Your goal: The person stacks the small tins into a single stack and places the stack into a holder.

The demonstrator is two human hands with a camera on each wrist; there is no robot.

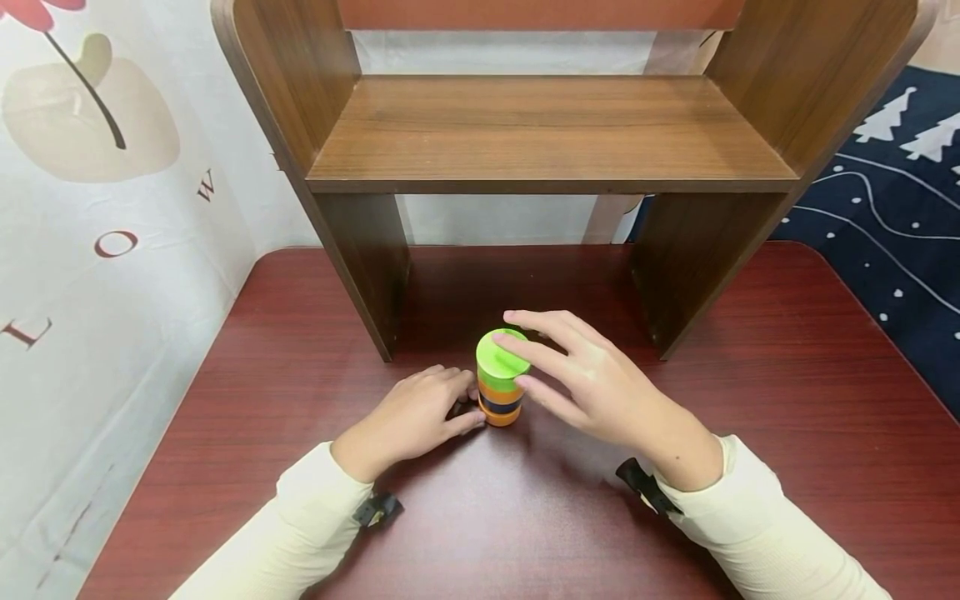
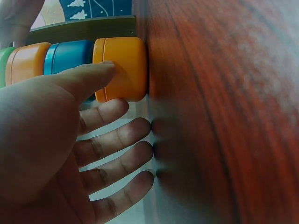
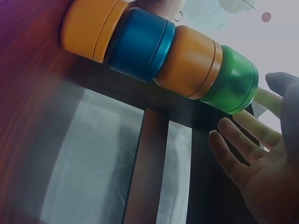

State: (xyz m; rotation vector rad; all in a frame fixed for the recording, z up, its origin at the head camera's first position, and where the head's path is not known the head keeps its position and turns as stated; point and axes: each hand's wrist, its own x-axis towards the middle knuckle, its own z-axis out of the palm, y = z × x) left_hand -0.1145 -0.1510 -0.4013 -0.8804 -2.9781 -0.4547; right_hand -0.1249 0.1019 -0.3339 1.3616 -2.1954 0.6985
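A tower of round jars, each with a seam near its top, stands upright on the table. From the bottom come an orange jar (image 2: 126, 70), a blue jar (image 3: 140, 44), another orange jar (image 3: 189, 60) and a green jar (image 1: 501, 357). My left hand (image 1: 416, 412) is at the tower's left foot. Its thumb lies against the bottom orange jar, and the other fingers are spread and loosely bent, tips by the tabletop. Over the tower's right side, my right hand (image 1: 600, 383) has its fingers apart beside the green jar; contact there cannot be told.
A brown wooden shelf unit (image 1: 555, 185) stands on the dark red table (image 1: 300, 317) just behind the tower, its side panels left and right. White printed cloth (image 1: 150, 275) hangs at the left, dark blue cloth (image 1: 885, 242) at the right.
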